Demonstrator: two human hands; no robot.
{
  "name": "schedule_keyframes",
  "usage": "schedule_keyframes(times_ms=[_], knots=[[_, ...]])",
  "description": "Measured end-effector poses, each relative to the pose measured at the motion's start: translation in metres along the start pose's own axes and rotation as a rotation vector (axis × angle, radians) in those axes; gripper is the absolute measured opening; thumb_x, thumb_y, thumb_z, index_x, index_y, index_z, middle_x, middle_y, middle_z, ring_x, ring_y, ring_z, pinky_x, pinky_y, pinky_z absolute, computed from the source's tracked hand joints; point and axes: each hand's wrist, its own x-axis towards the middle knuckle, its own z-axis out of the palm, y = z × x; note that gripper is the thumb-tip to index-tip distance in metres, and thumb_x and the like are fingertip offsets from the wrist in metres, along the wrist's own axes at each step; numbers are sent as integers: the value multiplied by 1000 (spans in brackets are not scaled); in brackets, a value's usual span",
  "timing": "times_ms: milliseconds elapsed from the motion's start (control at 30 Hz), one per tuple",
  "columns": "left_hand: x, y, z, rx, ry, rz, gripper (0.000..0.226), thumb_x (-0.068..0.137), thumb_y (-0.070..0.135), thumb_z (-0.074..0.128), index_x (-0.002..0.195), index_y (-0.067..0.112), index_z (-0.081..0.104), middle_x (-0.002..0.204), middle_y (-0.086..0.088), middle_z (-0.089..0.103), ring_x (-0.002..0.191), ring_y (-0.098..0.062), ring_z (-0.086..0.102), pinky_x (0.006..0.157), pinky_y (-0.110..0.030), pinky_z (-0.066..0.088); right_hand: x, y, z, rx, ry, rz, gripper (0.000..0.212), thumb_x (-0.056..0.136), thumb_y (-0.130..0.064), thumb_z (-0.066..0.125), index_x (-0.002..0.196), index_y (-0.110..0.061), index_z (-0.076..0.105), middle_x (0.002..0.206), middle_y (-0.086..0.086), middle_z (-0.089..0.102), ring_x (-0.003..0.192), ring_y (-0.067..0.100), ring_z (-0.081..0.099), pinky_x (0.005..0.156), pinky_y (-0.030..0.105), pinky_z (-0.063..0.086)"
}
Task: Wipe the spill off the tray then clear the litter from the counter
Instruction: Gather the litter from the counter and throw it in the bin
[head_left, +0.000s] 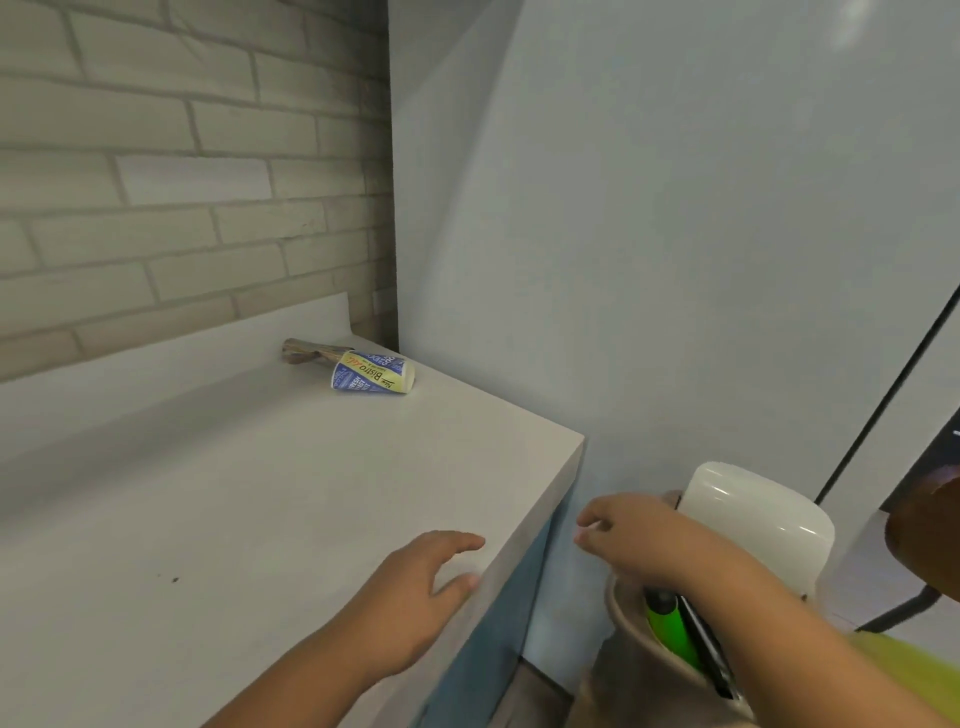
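The paper cup (373, 372) lies tipped over, far ahead of the spread left hand (415, 587) at the counter (260, 493) edge, light and crushable (probably empty), so grasp its middle gently, while the right hand (628, 540) hangs loosely curled above the bin (621, 610).

The counter (260, 493) runs along a brick wall (156, 182) at the back, and its far right corner meets a flat panel (649, 234). In that corner a cup (373, 372) lies on its side, with a paper scrap (306, 351) just behind it to the left, against the wall. The left hand (415, 587) rests on the counter's near right edge. Right of the counter and lower stands a bin (623, 613). The right hand (628, 540) is over its opening, with the lid (753, 525) behind it.
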Motion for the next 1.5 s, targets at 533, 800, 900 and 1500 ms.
schedule_keyframes(times_ms=[533,800,900,1500], knots=[[-40,-85,-93,-111,220,-152,19,95,29,53,105,43,62,113,28,60,111,12,50,100,-19,41,50,-119,51,120,-160,-176,37,94,-41,52,128,-27,54,118,-6,61,93,12,66,67,15,44],[-25,-100,-117,-115,343,-264,19,94,29,55,99,45,62,106,30,61,107,13,52,90,-12,40,118,-153,14,65,-118,-300,30,95,-37,52,121,-24,59,118,-2,61,92,15,68,67,19,46],[-16,-101,-123,-114,385,-274,21,94,25,55,97,45,62,101,29,64,101,21,50,78,1,37,149,-160,5,3,-106,-339,30,95,-36,52,121,-23,60,122,0,60,101,18,65,83,25,47],[22,-124,-154,-260,534,-435,17,94,30,55,104,40,64,103,20,69,99,13,58,78,-3,39,349,-213,2,-236,227,-426,75,85,-40,66,146,-20,26,147,8,32,129,29,39,103,40,44]])
